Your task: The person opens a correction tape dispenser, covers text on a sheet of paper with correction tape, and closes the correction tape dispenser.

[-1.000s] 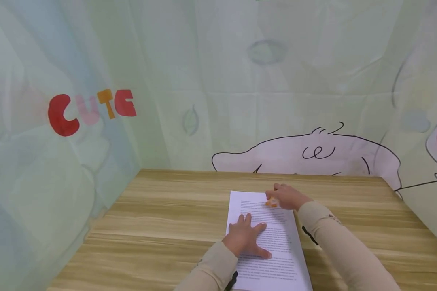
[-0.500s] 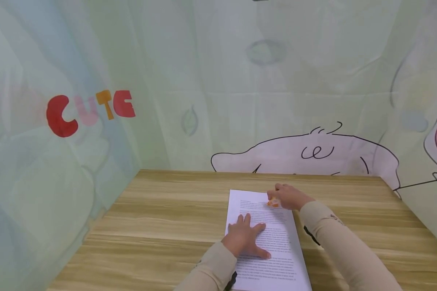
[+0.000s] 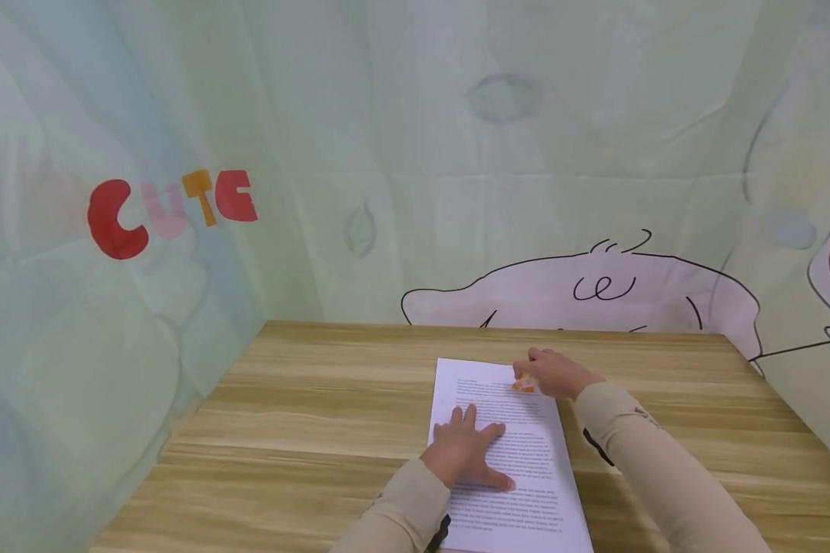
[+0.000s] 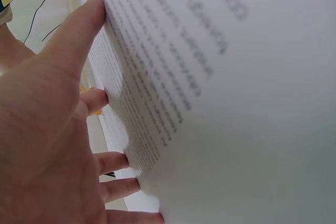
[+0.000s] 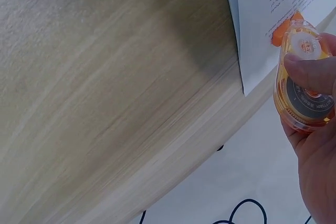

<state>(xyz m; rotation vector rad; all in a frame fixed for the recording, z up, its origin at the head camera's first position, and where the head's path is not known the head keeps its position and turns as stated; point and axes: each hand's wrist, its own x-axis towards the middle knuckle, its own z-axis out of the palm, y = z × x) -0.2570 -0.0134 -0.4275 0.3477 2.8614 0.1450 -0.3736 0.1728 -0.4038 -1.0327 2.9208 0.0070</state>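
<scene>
A printed sheet of paper (image 3: 512,461) lies lengthwise on the wooden table, and a second sheet edge shows beneath it in the right wrist view. My left hand (image 3: 465,449) rests on its left half with the fingers spread, fingertips touching the page in the left wrist view. Near the far right corner, my right hand (image 3: 556,373) grips an orange, see-through correction tape (image 5: 305,100) between thumb and fingers. Its orange tip (image 5: 283,31) is at the upper printed lines. In the left wrist view, a bit of orange shows behind my fingers.
The wooden table (image 3: 304,430) extends to both sides of the paper. Behind it hangs a pale fabric backdrop (image 3: 415,153) with coloured letters and a cartoon outline. Beyond the table edge, dark curved lines (image 5: 249,201) show on a white surface.
My right hand has slid slightly to the right along the upper lines with the correction tape. The left hand has stayed in place on the paper.
</scene>
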